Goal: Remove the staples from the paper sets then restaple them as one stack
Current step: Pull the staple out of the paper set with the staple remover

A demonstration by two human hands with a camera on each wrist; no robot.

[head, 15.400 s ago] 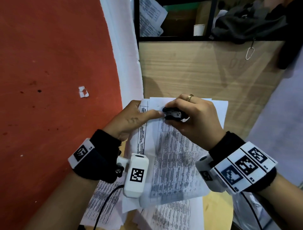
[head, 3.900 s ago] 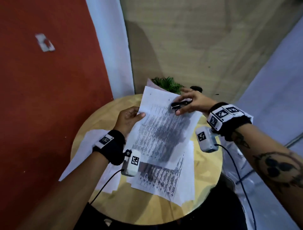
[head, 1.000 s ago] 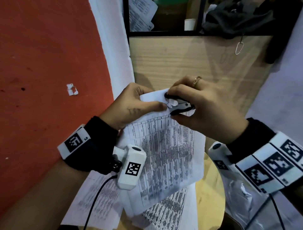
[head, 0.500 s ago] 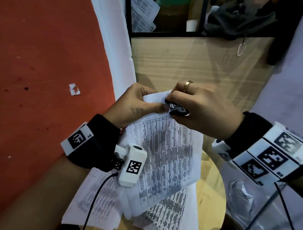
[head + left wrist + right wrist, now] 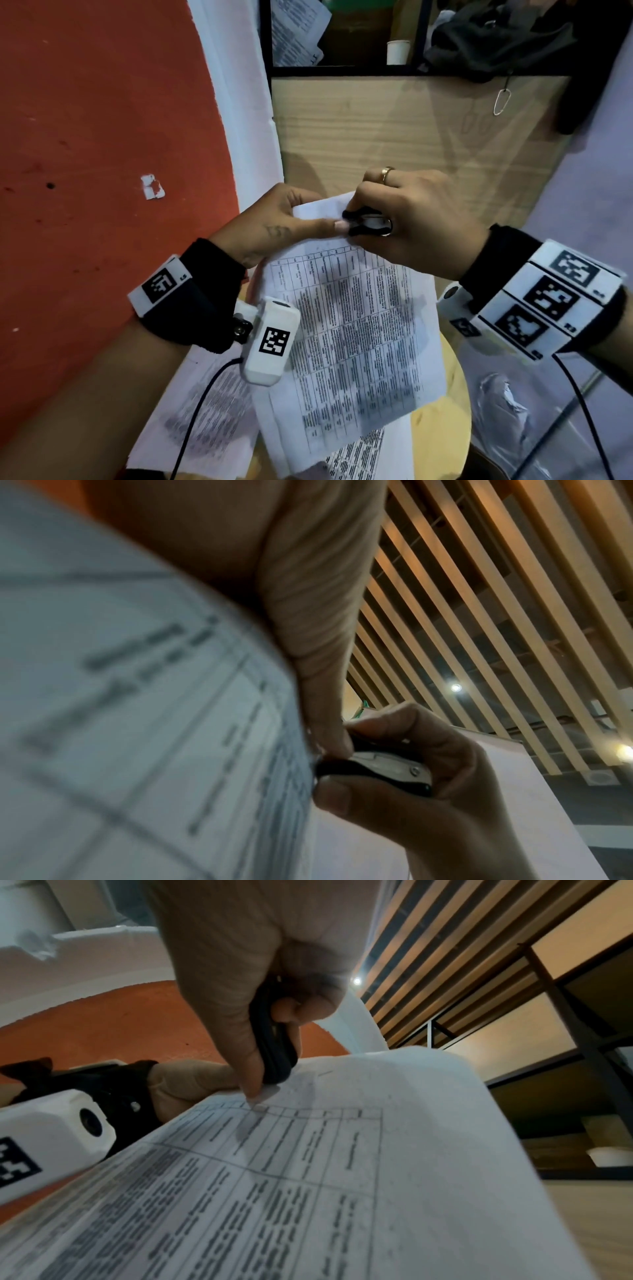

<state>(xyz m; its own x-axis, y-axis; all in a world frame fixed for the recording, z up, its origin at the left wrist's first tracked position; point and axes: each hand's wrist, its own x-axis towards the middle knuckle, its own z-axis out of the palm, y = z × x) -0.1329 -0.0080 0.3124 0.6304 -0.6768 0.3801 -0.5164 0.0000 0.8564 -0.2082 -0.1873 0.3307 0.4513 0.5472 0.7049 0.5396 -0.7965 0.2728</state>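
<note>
A printed paper set (image 5: 356, 335) is held up above the round table. My left hand (image 5: 291, 222) pinches its top left corner, thumb on top pointing right. My right hand (image 5: 404, 222) grips a small black staple remover (image 5: 366, 224), its jaws closed against the top edge of the paper beside the left thumb tip. In the left wrist view the staple remover (image 5: 383, 771) shows black shells and a metal middle, squeezed between thumb and fingers. In the right wrist view the staple remover (image 5: 274, 1042) points down onto the paper set (image 5: 308, 1177). The staple itself is hidden.
More printed sheets (image 5: 205, 411) lie on the round wooden table (image 5: 442, 425) below. A red wall (image 5: 102, 171) stands at the left, a wooden cabinet panel (image 5: 394, 137) behind, with a shelf holding papers, a white cup (image 5: 397, 51) and dark cloth. Clear plastic (image 5: 503, 411) lies at the right.
The staple remover's jaws have closed on the top edge, and both hands have shifted slightly lower in view. The folded paper corner seen a second ago is now flat.
</note>
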